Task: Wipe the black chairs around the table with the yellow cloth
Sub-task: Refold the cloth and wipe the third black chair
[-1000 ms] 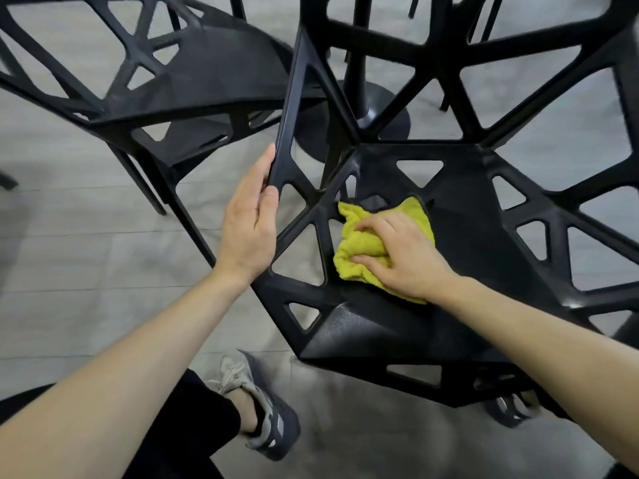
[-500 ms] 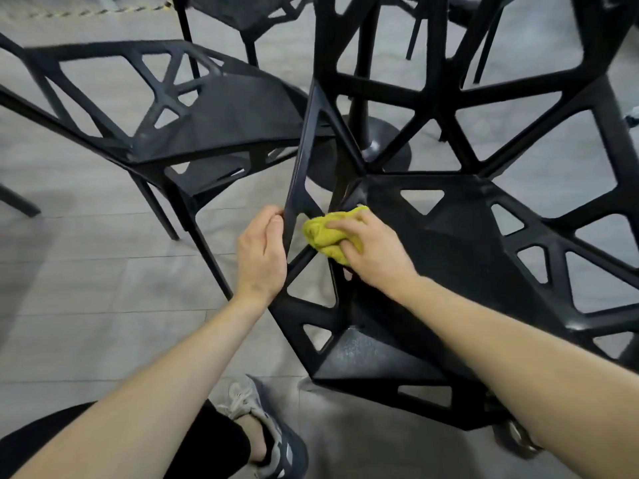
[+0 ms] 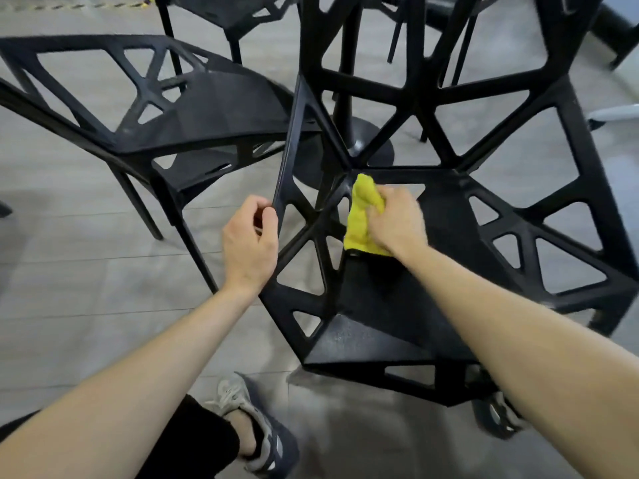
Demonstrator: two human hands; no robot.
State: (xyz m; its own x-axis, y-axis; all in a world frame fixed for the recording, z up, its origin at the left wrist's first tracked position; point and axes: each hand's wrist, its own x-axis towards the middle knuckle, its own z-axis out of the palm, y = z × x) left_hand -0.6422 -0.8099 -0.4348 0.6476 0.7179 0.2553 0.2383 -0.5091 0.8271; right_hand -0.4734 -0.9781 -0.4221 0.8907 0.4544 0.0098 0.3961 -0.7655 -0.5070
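Right hand [image 3: 397, 221] bunches the yellow cloth [image 3: 363, 216] against the near black chair [image 3: 397, 305] at its seat's back corner, left hand [image 3: 250, 242] curls loosely beside the arm strut, gripping nothing, so a hard wipe could shove the unbraced chair away.

The right hand [image 3: 397, 219] is motion-blurred and covers part of the yellow cloth [image 3: 361, 216]. The left hand [image 3: 250, 236] hides its own fingertips — perhaps touching the chair [image 3: 380, 299], whose backrest the top edge cuts off.
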